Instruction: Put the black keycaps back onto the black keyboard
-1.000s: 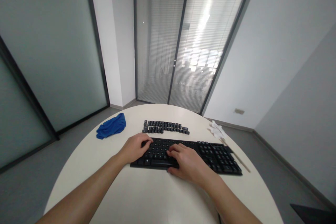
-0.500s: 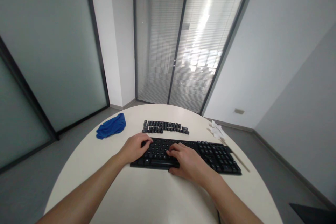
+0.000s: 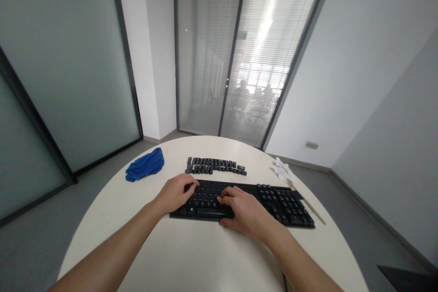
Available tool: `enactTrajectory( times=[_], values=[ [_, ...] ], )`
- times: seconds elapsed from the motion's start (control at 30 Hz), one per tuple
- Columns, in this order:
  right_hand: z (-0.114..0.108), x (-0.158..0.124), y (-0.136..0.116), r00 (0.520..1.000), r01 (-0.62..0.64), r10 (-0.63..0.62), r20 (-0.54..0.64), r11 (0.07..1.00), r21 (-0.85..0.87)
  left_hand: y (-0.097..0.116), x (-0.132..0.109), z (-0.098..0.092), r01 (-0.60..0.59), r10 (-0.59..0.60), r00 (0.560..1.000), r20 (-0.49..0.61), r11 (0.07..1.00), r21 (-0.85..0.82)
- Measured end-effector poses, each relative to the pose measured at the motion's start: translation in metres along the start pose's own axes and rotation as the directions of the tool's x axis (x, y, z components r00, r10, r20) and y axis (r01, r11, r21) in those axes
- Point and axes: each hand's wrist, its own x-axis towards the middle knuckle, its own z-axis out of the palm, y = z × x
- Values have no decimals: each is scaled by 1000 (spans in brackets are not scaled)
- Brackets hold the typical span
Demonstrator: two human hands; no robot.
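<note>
A black keyboard (image 3: 207, 198) lies on the round cream table (image 3: 185, 255), with many keys on it. My left hand (image 3: 174, 193) is closed around its left end, thumb and fingertips on the keys there. Across the middle of the keyboard, my right hand (image 3: 248, 212) has its fingers bent down onto the keys and its thumb at the front edge. The palm hides part of the keys. Behind the keyboard, loose black keycaps (image 3: 214, 163) lie in rows.
A crumpled blue cloth (image 3: 145, 165) lies at the table's back left. At the right are a crumpled white tissue (image 3: 282, 169) and a thin stick (image 3: 313, 206) beside the keyboard. A black cable (image 3: 285, 281) shows under my right forearm.
</note>
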Motion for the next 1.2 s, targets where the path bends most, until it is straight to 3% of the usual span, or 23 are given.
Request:
enactTrajectory(
  times=[0.7,1.03,1.2],
  values=[
    [1,0,5,999,47,-47,-7,999,-16,-1,0,1,4,-4,1000,4,1000,9],
    [9,0,22,985,121,-97,-142,978,169,0,1,0,59,-59,998,24,998,-5],
    [14,1,29,981,145,-113,-159,969,201,4,6,0,80,-84,995,45,994,80]
  ],
)
